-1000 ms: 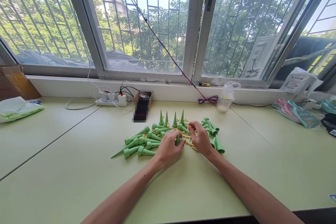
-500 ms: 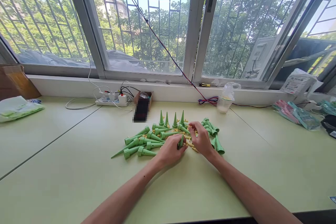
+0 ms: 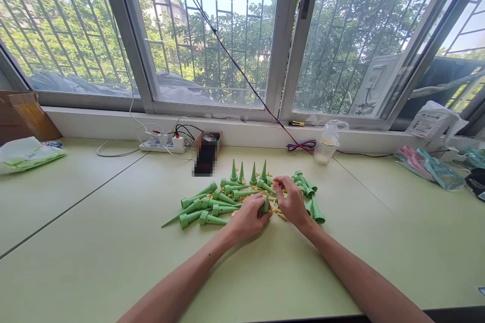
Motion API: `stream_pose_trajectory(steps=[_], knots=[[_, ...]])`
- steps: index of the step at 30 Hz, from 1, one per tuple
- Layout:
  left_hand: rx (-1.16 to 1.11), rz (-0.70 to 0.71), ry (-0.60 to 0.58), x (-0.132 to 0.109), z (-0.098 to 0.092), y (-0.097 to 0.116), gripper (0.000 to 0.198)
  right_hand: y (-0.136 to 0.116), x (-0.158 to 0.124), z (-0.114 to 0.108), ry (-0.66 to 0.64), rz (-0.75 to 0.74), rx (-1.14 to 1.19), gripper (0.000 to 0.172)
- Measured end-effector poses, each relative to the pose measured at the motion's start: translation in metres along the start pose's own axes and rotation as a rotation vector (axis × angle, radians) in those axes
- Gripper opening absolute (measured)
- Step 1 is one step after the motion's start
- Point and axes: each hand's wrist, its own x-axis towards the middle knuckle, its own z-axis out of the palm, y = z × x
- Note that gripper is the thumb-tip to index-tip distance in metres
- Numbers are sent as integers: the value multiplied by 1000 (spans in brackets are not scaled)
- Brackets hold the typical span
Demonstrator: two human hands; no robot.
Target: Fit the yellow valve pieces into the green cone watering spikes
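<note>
Fingers wrapped, a person's left hand (image 3: 248, 216) grips a green cone (image 3: 265, 205), tip up; the right hand (image 3: 294, 205) curls its fingertips nearly together, contents unclear. Yellow pieces (image 3: 281, 216) lie between, loose cones (image 3: 224, 210) left and right, four upright cones (image 3: 253, 175) on the far side.

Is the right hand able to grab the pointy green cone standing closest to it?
Probably yes: the right hand is close by, and only small yellow pieces seem to lie between it and the standing green cone.
</note>
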Motion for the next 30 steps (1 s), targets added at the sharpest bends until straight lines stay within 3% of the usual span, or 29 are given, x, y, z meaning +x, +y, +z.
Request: stream_pose_trajectory(steps=[15,20,30], knots=[[-45,5,50,1,-1,-2,15,0,0,0,0,-2,22,16],[-206,-67,157,5,-5,-4,12,-2,0,0,3,1,34,17],[-542,-245,296,10,-7,-10,30,-2,-1,1,-34,-3,69,18]])
